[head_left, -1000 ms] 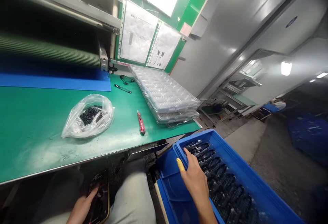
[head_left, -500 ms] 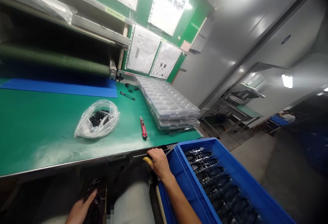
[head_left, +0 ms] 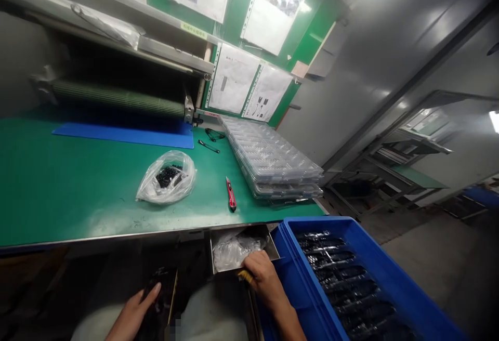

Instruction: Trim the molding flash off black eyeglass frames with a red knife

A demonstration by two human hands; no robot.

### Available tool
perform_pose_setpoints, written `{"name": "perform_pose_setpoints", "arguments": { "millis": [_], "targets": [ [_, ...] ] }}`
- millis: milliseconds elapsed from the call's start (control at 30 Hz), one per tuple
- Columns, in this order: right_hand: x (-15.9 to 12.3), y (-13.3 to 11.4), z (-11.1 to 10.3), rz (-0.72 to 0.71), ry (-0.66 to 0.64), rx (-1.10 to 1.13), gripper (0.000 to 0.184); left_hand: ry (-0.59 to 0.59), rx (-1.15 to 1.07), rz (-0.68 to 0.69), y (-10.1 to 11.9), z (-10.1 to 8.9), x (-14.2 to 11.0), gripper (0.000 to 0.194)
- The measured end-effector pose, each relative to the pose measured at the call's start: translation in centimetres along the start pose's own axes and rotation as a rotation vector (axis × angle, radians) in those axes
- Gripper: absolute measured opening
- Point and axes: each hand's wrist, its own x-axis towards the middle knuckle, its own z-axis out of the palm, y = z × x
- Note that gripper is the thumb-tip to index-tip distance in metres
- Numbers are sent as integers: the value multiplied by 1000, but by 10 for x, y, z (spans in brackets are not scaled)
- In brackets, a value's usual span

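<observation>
My right hand [head_left: 262, 273] is closed over the front edge of a metal drawer [head_left: 213, 255] under the bench, which stands pulled out. Crumpled clear plastic bags [head_left: 234, 249] lie inside it. Something yellow wraps a finger of that hand. Lower left, below the bench edge, my left hand [head_left: 136, 307] has its thumb pressed on a dark, flat, glossy object [head_left: 161, 294] with a yellowish edge; its exact kind is too dim to tell. On the green bench above lies a red utility knife [head_left: 231, 195].
A clear bag of small black parts [head_left: 167, 177] sits on the green bench [head_left: 89, 185], near black pin-shaped pieces [head_left: 209, 146]. Stacked clear plastic trays [head_left: 273, 156] stand at the right. A blue crate [head_left: 302, 278] with bagged black items is beside the drawer. A roller [head_left: 120, 96] spans the back.
The drawer has come out toward me with my right hand on its front, and the bags inside now show. My left hand still holds the dark object. The view has shifted left.
</observation>
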Motion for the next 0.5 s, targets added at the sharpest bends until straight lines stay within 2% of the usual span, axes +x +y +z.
{"name": "perform_pose_setpoints", "arguments": {
  "millis": [67,133,200,233,300,367,400,500],
  "targets": [
    [-14,-9,-4,35,-15,30,21,38,7,-33,1,-7,-10,62],
    [-20,-17,-6,79,-23,65,21,142,5,-87,8,-7,-20,60],
    [-21,-22,-7,126,-26,110,21,190,-42,-129,24,4,-28,54],
    [-19,-23,-9,151,-27,138,20,164,-77,-128,35,15,-33,50],
    [-17,-25,-14,198,-36,207,14,-10,-135,-103,62,44,-42,46],
    [-16,-26,-22,246,-53,297,7,-300,-157,-94,92,80,-47,41],
    [-17,-25,-27,274,-60,348,9,-408,-156,-103,104,98,-47,36],
    [-20,-19,-44,368,-87,500,24,-440,-112,-150,125,140,-30,21]
  ]
}}
